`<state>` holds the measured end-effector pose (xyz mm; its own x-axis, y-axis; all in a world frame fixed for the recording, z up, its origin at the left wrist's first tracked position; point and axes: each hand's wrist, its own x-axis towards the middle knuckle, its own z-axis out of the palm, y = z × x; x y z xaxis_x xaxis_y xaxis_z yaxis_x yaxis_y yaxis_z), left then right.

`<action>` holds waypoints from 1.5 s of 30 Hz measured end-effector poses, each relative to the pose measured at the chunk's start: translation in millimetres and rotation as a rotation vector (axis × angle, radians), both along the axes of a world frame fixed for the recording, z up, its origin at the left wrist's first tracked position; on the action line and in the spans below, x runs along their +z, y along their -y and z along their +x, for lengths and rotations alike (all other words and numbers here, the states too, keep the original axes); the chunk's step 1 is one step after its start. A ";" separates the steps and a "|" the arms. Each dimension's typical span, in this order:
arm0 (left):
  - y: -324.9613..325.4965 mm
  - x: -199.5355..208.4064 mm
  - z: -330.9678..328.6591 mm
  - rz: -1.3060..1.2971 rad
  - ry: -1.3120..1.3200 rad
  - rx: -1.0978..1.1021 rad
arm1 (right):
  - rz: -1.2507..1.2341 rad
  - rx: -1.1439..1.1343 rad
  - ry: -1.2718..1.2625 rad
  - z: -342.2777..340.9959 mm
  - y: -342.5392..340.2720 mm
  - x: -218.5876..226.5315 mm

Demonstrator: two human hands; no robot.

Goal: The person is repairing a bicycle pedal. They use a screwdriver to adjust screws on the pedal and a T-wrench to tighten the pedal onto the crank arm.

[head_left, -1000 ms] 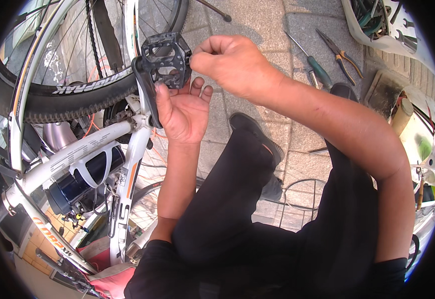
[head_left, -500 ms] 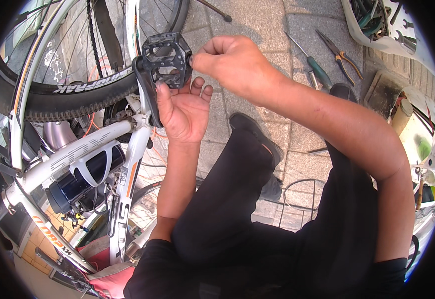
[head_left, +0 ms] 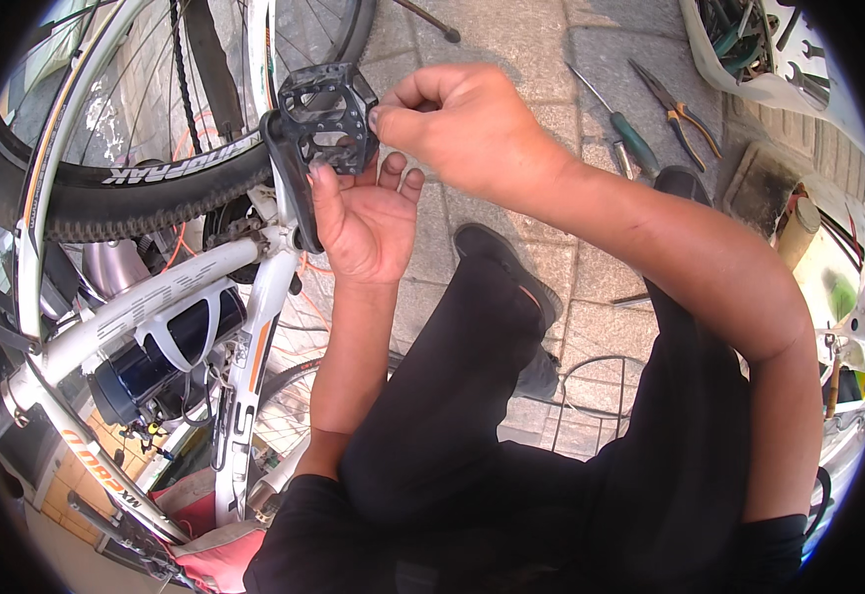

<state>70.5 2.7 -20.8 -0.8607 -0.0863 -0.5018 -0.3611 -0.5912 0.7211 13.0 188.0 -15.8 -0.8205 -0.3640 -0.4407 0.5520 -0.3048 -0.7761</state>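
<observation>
A black bicycle pedal [head_left: 329,117] with an open cage sits on a black crank arm [head_left: 294,183] of a white bike. My left hand [head_left: 368,233] is palm up beneath it, with the thumb against its lower edge. Some of its fingertips go behind the cage, while the last two stick out, bent, to the right. At the pedal's outer end my right hand [head_left: 462,124] pinches thumb and forefinger together. Whatever is between those fingertips is too small or hidden to make out.
The bike's white frame [head_left: 160,287] and knobby tyre [head_left: 155,208] fill the left, with a dark bottle [head_left: 190,332] in its cage. A green-handled screwdriver [head_left: 633,144] and pliers [head_left: 685,121] lie on the paving at right. A white tool container [head_left: 700,54] stands at top right.
My right hand has shifted slightly up and left at the pedal's end. The left hand stays almost still under the pedal. The bike frame has moved a touch to the left.
</observation>
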 end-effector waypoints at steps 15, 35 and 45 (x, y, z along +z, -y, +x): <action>3.7 -1.7 2.1 0.046 -0.009 0.007 | 0.465 0.036 -0.115 28.5 -53.5 -57.7; 10.4 -3.1 -2.3 0.106 -0.019 -0.028 | 1.468 0.500 -0.290 87.8 -150.8 -149.8; 3.6 -2.2 -9.7 0.070 0.018 0.009 | 1.031 0.113 -0.428 70.3 -150.6 -101.2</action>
